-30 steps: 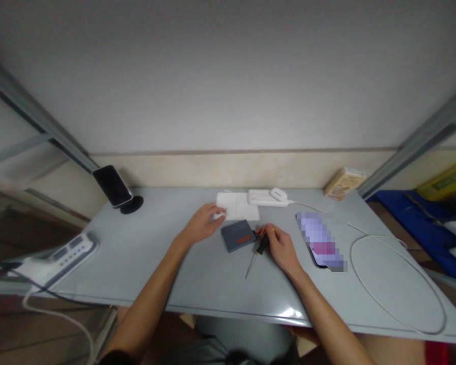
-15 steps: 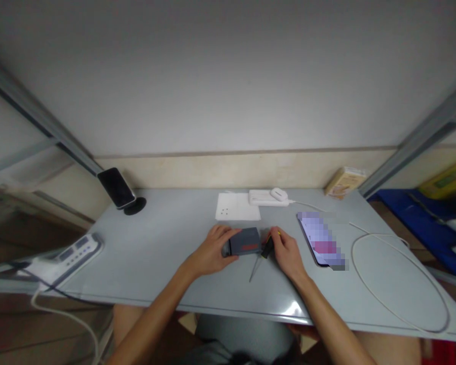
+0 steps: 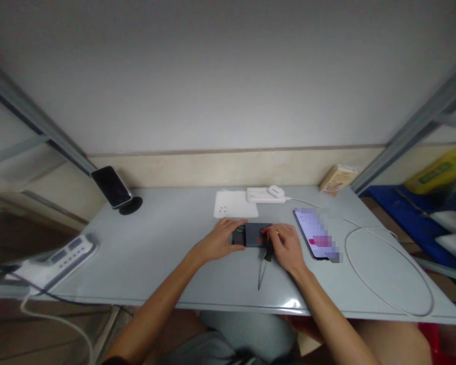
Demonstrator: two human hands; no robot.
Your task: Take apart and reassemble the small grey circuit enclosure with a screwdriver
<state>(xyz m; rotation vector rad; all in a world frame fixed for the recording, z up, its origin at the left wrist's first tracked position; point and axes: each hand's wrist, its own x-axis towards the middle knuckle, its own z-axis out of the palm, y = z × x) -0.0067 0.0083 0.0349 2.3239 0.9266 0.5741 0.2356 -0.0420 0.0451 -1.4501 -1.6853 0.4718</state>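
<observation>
A dark grey box-shaped electronic device point(image 3: 255, 234) with faint reddish lettering lies at the table's middle. Its left end is open, and a bit of green circuit board point(image 3: 240, 229) shows there. My left hand point(image 3: 222, 238) grips that left end, thumb at the near side and fingers at the far side. In my right hand point(image 3: 287, 246) is a screwdriver point(image 3: 268, 253) with a black and yellow handle, its thin shaft pointing toward the table's front edge. Fingers of the same hand also touch the device's right end.
Behind the device lies white paper point(image 3: 239, 205) with several tiny dark screws point(image 3: 222, 210) on it. A white power bank point(image 3: 258, 195) with a cable, a lit phone point(image 3: 313, 233) and a small box point(image 3: 338, 180) stand around. At left are a phone stand point(image 3: 131, 205) and a power strip point(image 3: 70, 256).
The device's grey cover has slid right, away from my left hand, exposing the circuit board. My right hand has come onto its right end, still holding the screwdriver.
</observation>
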